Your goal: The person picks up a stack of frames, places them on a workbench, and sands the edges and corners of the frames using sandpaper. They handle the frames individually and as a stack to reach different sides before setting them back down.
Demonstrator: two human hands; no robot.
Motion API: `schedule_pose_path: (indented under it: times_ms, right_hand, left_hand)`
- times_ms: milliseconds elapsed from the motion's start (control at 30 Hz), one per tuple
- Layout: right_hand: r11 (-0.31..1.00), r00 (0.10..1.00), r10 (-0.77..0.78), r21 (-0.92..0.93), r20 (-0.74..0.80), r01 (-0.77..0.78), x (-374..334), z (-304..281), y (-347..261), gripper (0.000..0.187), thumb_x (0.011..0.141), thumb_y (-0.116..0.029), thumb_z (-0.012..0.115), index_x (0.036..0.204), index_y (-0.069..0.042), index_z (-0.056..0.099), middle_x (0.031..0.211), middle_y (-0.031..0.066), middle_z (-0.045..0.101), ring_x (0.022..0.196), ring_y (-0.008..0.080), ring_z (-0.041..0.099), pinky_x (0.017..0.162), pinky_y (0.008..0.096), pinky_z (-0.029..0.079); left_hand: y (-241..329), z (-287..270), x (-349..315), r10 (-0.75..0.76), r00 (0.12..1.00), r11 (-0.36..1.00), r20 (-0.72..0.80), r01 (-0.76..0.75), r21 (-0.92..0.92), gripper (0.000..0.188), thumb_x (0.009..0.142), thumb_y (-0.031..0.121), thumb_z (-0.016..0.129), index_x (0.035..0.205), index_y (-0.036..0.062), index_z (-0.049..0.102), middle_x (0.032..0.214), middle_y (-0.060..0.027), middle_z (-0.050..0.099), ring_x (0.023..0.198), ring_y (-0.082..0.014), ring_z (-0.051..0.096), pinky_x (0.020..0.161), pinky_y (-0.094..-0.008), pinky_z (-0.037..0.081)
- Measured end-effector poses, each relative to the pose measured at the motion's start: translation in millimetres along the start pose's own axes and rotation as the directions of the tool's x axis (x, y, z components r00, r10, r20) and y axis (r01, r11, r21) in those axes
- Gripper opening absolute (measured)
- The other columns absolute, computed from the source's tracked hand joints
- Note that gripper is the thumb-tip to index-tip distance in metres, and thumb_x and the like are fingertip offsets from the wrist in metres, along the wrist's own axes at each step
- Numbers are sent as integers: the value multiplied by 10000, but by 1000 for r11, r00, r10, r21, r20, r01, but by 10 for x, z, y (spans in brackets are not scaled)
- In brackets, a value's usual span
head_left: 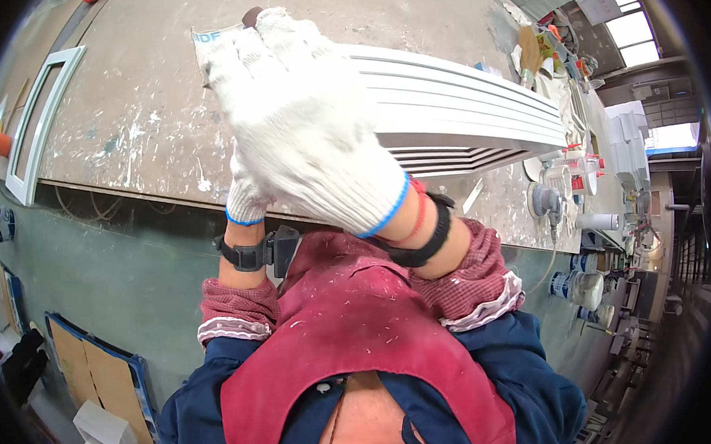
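My right hand (pixel 302 124), in a white knit glove with a blue cuff edge, reaches across in front of my body over the workbench. Its fingers are bent and close together. A small dark brown piece (pixel 252 17) pokes out past the fingertips, and a pale sheet with blue print (pixel 206 43) shows beside them; what exactly the hand grips is hidden. Beneath it is my left hand (pixel 246 197), gloved alike, its fingers covered by the right. Just right of my hands lies a stack of white frames (pixel 461 96) on the bench.
The paint-spattered workbench (pixel 141 129) carries a pale narrow frame (pixel 44 118) at left. A brush (pixel 531 52), a round corded power tool (pixel 544 200) and bottles (pixel 584 174) crowd its right side. Buckets (pixel 576 287) stand below. Cardboard panels (pixel 106 376) lie at lower left.
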State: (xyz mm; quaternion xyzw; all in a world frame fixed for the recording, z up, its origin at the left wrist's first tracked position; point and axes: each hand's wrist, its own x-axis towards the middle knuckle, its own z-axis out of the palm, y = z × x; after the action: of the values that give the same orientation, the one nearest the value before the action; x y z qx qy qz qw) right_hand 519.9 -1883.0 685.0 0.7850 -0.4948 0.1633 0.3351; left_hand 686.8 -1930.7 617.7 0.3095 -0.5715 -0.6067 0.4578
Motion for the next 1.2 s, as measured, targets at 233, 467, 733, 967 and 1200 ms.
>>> schedule_pose_path:
  times_ms: [233, 467, 733, 967, 1200]
  right_hand:
    - [798, 790, 564, 87, 243, -596, -564, -878, 833, 411, 942, -127, 521, 1343, -60, 586, 1141, 164, 657, 1024, 315, 643, 898, 412, 504]
    - [847, 781, 522, -310, 342, -431, -928, -702, 1431, 356, 953, -168, 506, 1267, -68, 639, 1136, 181, 685, 1022, 342, 661, 900, 421, 513]
    - [997, 987, 81, 28, -136, -77, 208, 146, 111, 251, 870, -130, 555, 1095, -90, 659, 991, 158, 680, 943, 323, 661, 843, 439, 536]
    - [829, 813, 549, -256, 194, -498, -1484, -472, 2414, 260, 976, -233, 473, 1109, -170, 687, 1091, 100, 692, 1048, 284, 653, 861, 423, 543]
    - [448, 482, 874, -495, 65, -745, -2165, -1015, 2867, 329, 973, -245, 538, 1196, -53, 686, 1137, 217, 695, 1045, 362, 660, 917, 392, 506]
  left_hand:
    - [-160, 25, -169, 150, 989, 981, 15, -147, -126, 1242, 493, 348, 1021, 1497, 24, 366, 1368, -137, 580, 1257, -251, 564, 1059, -405, 475]
    - [-718, -124, -2, 63, 998, 978, -17, -65, -196, 1139, 559, 281, 977, 1480, -2, 370, 1358, -152, 582, 1238, -243, 574, 1044, -393, 491]
    - [-1190, -482, 55, 551, 834, 722, -41, -451, 524, 213, 896, 53, 655, 1080, -8, 743, 1017, -128, 766, 940, -235, 728, 873, -364, 566]
    - [-1207, -578, -24, 320, 947, 746, 29, -271, 608, 264, 923, 72, 617, 1158, -17, 699, 984, -141, 755, 925, -225, 724, 825, -336, 573]
    - [-1205, -533, -62, 341, 940, 811, -6, -291, 508, 312, 943, 129, 608, 1213, -23, 644, 1056, -153, 727, 1005, -238, 689, 896, -359, 537]
